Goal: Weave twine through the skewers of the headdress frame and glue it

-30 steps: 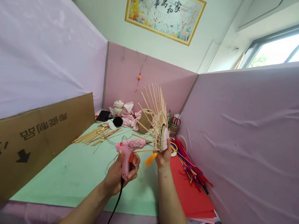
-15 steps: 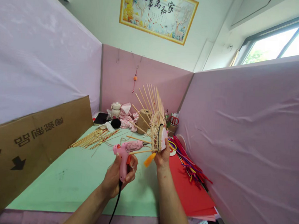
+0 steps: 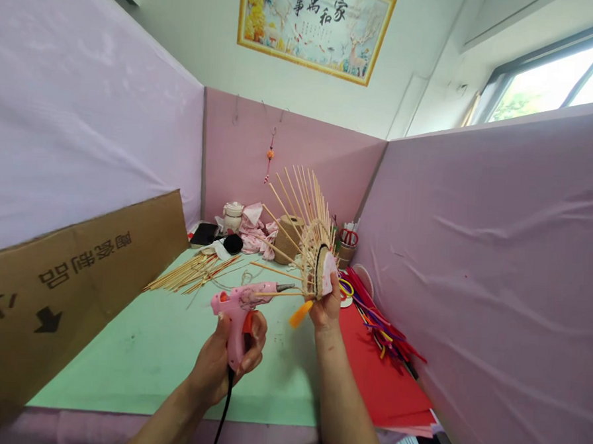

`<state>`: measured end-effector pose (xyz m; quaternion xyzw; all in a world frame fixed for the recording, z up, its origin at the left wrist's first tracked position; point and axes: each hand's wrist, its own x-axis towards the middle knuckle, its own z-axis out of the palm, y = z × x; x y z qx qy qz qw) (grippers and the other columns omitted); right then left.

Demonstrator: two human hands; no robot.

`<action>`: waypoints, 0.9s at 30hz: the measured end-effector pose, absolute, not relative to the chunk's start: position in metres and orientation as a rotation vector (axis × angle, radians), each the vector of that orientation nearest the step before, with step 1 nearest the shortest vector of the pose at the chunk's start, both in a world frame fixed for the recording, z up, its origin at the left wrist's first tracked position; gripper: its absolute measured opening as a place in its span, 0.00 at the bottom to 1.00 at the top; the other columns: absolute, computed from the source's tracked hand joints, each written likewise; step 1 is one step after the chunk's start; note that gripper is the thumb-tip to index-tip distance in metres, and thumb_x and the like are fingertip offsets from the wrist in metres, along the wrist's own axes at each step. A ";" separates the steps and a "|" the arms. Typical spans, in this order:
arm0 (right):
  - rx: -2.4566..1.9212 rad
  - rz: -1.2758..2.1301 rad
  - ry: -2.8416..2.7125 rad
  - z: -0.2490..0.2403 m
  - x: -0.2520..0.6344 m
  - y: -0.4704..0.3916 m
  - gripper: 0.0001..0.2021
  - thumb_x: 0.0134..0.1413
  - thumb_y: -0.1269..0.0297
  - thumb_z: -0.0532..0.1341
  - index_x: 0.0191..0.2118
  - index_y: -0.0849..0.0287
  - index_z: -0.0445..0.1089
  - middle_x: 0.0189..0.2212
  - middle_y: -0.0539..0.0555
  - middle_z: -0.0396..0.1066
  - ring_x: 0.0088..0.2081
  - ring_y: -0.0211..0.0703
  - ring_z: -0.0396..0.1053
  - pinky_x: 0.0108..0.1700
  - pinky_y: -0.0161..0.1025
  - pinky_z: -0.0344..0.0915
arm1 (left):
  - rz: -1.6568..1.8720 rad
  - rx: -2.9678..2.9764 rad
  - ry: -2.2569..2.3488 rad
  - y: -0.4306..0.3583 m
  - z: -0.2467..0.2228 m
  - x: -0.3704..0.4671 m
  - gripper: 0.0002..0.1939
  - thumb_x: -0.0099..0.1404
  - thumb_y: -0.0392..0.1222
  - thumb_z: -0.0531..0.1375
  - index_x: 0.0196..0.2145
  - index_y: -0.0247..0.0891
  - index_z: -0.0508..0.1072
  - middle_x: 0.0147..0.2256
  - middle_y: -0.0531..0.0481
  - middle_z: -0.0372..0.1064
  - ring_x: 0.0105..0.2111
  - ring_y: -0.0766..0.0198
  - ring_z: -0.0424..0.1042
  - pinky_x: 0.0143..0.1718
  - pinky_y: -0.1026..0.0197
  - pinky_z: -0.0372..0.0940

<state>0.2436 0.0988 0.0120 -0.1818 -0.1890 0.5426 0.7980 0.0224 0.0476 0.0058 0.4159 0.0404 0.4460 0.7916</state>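
My left hand (image 3: 230,351) is wrapped round the handle of a pink hot glue gun (image 3: 240,305), fingers by its orange trigger. The nozzle points right, close to the lower sticks of a round woven basket frame (image 3: 314,269); I cannot tell whether it touches them. My right hand (image 3: 328,306) grips that frame by its pale base, holding it tilted on its side above the table. Thin wooden sticks fan out from the frame to the left and upward. An orange tassel (image 3: 300,313) hangs below it. A black cord runs down from the glue gun.
Loose wooden sticks (image 3: 194,274) lie at the left on the green tabletop (image 3: 135,359). A cardboard sheet (image 3: 89,290) stands along the left. Behind are a twine spool (image 3: 289,238) and pink cloth (image 3: 257,230). Colourful pipe cleaners (image 3: 381,319) rest over red sheets (image 3: 382,379) at right.
The glue gun in my left hand has moved slightly left and down, its nozzle drawing back from the frame. The basket frame in my right hand has turned a little.
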 end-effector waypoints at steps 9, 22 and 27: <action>-0.415 1.215 -0.380 0.003 0.254 0.100 0.17 0.46 0.58 0.65 0.43 0.58 0.72 0.29 0.49 0.78 0.26 0.37 0.75 0.24 0.32 0.71 | 1.199 1.678 1.512 0.067 -0.004 -0.094 0.21 0.58 0.58 0.58 0.39 0.38 0.68 0.35 0.46 0.68 0.34 0.57 0.66 0.36 0.58 0.60; -0.416 1.135 -0.349 0.001 0.244 0.104 0.15 0.47 0.62 0.66 0.42 0.60 0.70 0.27 0.48 0.78 0.23 0.36 0.74 0.20 0.29 0.70 | 0.360 2.218 2.360 0.072 -0.017 -0.152 0.27 0.60 0.59 0.54 0.46 0.32 0.70 0.40 0.31 0.67 0.43 0.34 0.66 0.41 0.40 0.60; -0.426 1.160 -0.317 0.005 0.239 0.103 0.15 0.46 0.64 0.66 0.42 0.62 0.70 0.28 0.50 0.79 0.24 0.37 0.75 0.23 0.31 0.71 | 0.908 2.277 1.519 0.067 0.015 -0.089 0.32 0.59 0.57 0.58 0.57 0.41 0.62 0.57 0.39 0.60 0.58 0.47 0.58 0.56 0.47 0.55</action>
